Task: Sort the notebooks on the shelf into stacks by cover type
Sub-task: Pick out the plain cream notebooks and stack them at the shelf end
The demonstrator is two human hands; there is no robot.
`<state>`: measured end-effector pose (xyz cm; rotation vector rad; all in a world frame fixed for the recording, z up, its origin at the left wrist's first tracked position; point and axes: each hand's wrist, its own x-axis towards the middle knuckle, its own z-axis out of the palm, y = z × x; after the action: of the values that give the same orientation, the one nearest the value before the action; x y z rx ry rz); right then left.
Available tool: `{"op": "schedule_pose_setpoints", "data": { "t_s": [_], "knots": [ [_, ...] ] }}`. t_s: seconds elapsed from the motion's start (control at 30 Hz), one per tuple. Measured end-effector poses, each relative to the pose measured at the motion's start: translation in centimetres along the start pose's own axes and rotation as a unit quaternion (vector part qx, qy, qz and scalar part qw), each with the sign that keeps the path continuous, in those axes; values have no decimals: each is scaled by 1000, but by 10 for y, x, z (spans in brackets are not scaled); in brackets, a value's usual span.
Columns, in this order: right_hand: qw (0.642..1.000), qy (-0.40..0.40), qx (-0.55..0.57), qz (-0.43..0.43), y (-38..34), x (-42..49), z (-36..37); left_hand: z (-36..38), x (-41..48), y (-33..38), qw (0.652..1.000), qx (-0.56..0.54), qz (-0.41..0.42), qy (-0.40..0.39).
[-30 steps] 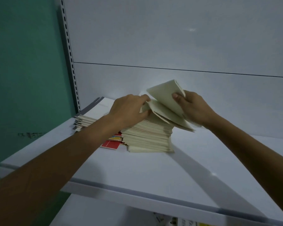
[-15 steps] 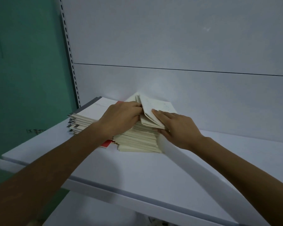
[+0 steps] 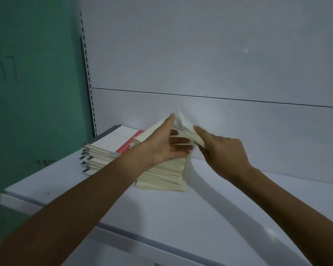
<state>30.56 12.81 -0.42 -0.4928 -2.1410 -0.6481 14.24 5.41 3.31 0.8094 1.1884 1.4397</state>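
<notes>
A thick stack of cream-covered notebooks [image 3: 161, 175] lies on the white shelf [image 3: 181, 217]. To its left, partly under it, is a lower stack of white-covered notebooks [image 3: 108, 143] with grey and red edge bands. The top cream notebook [image 3: 182, 120] is tipped up on edge over the cream stack. My left hand [image 3: 167, 146] lies on the stack with straight fingers spread to the right and the thumb up against the raised cover. My right hand [image 3: 221, 148] pinches the raised notebook's lower right edge.
The shelf's white back panel [image 3: 219, 73] rises just behind the stacks. A slotted metal upright [image 3: 87, 73] and a green wall [image 3: 27, 73] close off the left side. The shelf's front edge [image 3: 123, 233] runs diagonally below my forearms.
The top notebook, pressed down on the stack half a second ago, is now tipped up again. My left fingers have straightened and spread. My right hand has shifted right to the notebook's edge.
</notes>
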Motion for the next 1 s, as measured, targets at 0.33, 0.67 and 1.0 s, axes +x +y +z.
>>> {"op": "schedule_pose_setpoints", "data": {
  "t_s": [0.33, 0.67, 1.0],
  "knots": [
    [954, 11, 191, 230, 1, -18, -5, -9, 3, -4, 994, 53, 95, 6],
    [663, 12, 513, 544, -7, -4, -18, -27, -19, 4, 985, 47, 166, -9],
    [625, 137, 472, 607, -6, -27, -76, -5, -6, -24, 984, 76, 124, -100]
  ]
}}
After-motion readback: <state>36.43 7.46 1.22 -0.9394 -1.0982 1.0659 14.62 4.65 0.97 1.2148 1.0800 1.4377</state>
